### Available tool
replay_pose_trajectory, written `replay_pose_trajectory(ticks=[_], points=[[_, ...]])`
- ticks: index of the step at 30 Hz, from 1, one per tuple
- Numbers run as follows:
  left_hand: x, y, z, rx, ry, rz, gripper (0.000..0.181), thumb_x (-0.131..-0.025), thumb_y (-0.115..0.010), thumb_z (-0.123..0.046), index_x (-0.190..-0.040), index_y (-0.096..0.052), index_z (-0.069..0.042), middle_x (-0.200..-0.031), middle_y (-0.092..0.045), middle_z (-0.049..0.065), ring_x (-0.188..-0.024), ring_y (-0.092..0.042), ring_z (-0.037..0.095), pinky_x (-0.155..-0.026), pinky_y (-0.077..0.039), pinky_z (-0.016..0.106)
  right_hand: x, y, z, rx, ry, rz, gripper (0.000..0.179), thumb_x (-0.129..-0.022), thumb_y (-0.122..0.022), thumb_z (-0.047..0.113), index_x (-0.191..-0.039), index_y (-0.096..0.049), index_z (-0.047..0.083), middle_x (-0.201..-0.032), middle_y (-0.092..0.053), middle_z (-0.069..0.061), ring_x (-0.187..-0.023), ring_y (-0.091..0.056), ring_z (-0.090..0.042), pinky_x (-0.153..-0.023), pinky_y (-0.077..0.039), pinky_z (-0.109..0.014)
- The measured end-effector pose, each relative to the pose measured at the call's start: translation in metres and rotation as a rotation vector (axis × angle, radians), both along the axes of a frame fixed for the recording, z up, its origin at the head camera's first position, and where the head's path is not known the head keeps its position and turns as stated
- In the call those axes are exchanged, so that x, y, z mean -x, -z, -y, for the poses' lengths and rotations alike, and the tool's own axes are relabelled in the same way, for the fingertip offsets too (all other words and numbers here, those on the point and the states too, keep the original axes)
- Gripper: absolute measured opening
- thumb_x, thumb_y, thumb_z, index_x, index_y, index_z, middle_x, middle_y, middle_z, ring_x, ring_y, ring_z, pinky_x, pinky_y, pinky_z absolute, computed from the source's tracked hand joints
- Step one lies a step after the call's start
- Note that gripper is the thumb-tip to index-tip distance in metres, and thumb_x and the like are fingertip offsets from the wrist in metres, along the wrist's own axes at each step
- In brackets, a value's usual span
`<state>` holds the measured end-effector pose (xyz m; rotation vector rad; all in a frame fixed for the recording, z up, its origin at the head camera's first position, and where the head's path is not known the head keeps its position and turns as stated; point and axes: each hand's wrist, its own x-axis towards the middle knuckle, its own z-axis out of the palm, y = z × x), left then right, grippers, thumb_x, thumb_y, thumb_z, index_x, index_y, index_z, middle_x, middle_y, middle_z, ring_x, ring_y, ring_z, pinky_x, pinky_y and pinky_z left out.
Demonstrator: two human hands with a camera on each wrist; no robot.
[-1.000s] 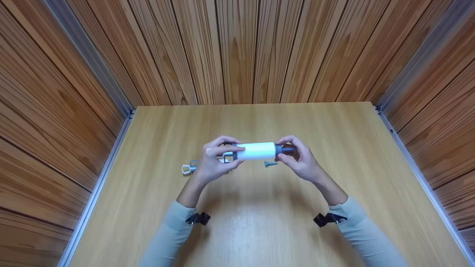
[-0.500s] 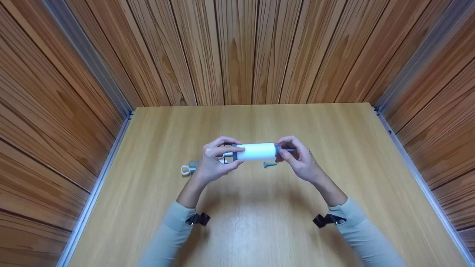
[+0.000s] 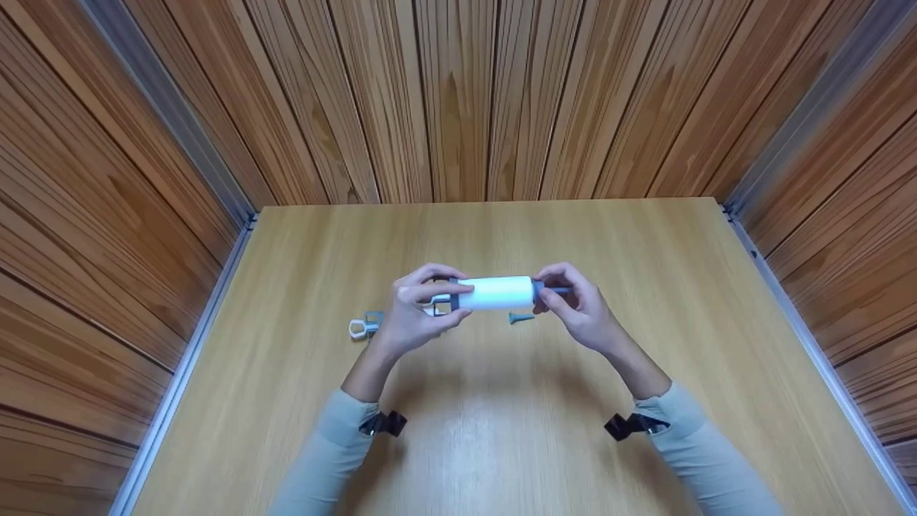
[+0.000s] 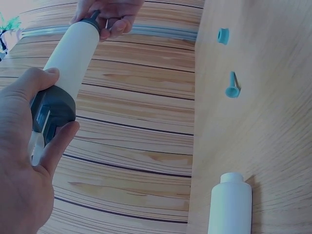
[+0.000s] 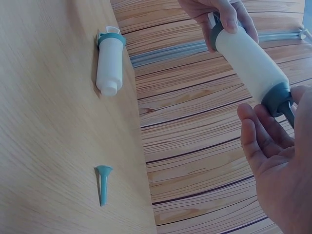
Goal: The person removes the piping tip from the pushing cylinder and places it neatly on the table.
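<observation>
A white piping syringe (image 3: 494, 293) is held level above the table between both hands. My left hand (image 3: 419, 304) grips its dark grey-teal end cap (image 4: 59, 105), thumb and fingers on opposite sides; part of the pale handle shows under the palm. At the other end my right hand (image 3: 582, 315) pinches the dark collar (image 5: 277, 97) and slender nozzle (image 5: 288, 114) with thumb and fingertips. The thumb lies along the nozzle in the head view. Below on the table lies a loose teal nozzle (image 5: 103, 184).
A second white syringe (image 5: 110, 66) with a teal cap and ring handle (image 3: 358, 329) lies on the table, largely behind my left hand in the head view. A short teal piece (image 4: 223, 36) sits beyond the loose nozzle. Slatted wood walls (image 3: 458, 100) enclose the wooden table (image 3: 487, 444).
My right thumb has shifted up onto the nozzle, which now shows as a thinner stem. The left hand and syringe have hardly moved.
</observation>
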<state>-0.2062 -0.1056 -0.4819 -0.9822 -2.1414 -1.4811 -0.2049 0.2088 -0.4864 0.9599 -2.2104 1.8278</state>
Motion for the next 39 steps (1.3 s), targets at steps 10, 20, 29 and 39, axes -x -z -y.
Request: replay_pose_trajectory(ticks=[10, 20, 29, 39], points=[[-0.0011, -0.0004, 0.0002, 0.008, -0.008, 0.004, 0.028, -0.091, -0.092, -0.002, -0.118, -0.088, -0.008, -0.128, -0.079, 0.017, -0.118, -0.077, 0.037, -0.099, -0.067, 0.032, 0.0006, 0.0042, -0.0016, 0.052, -0.046, -0.001, 0.033, -0.102, -0.059, -0.02, -0.134, -0.052, -0.02, -0.13, -0.068, 0.011, -0.106, -0.076, -0.005, -0.091, -0.067, -0.024], [-0.0009, 0.0004, 0.0003, 0.015, -0.008, 0.009, 0.029, -0.09, -0.092, -0.002, -0.118, -0.088, -0.008, -0.128, -0.079, 0.018, -0.119, -0.076, 0.035, -0.1, -0.066, 0.032, 0.0009, 0.004, -0.0011, 0.065, -0.061, -0.032, 0.036, -0.098, -0.061, -0.023, -0.133, -0.051, -0.022, -0.132, -0.066, 0.011, -0.109, -0.076, -0.004, -0.093, -0.065, -0.02], [-0.001, -0.0012, 0.0, 0.004, 0.003, 0.0, 0.029, -0.09, -0.093, -0.001, -0.118, -0.088, -0.007, -0.128, -0.079, 0.018, -0.117, -0.076, 0.037, -0.099, -0.066, 0.035, 0.0014, 0.004, -0.0014, -0.016, 0.029, 0.02, 0.028, -0.107, -0.059, -0.012, -0.135, -0.057, -0.014, -0.121, -0.071, 0.011, -0.093, -0.077, -0.012, -0.085, -0.067, -0.023], [-0.0014, -0.0012, 0.0008, 0.024, -0.009, 0.01, 0.029, -0.091, -0.093, -0.003, -0.119, -0.088, -0.009, -0.129, -0.079, 0.017, -0.12, -0.076, 0.036, -0.102, -0.065, 0.035, 0.0003, 0.0027, -0.0011, -0.032, 0.045, 0.036, 0.026, -0.108, -0.059, -0.011, -0.134, -0.057, -0.014, -0.119, -0.071, 0.011, -0.094, -0.077, -0.011, -0.085, -0.067, -0.023]])
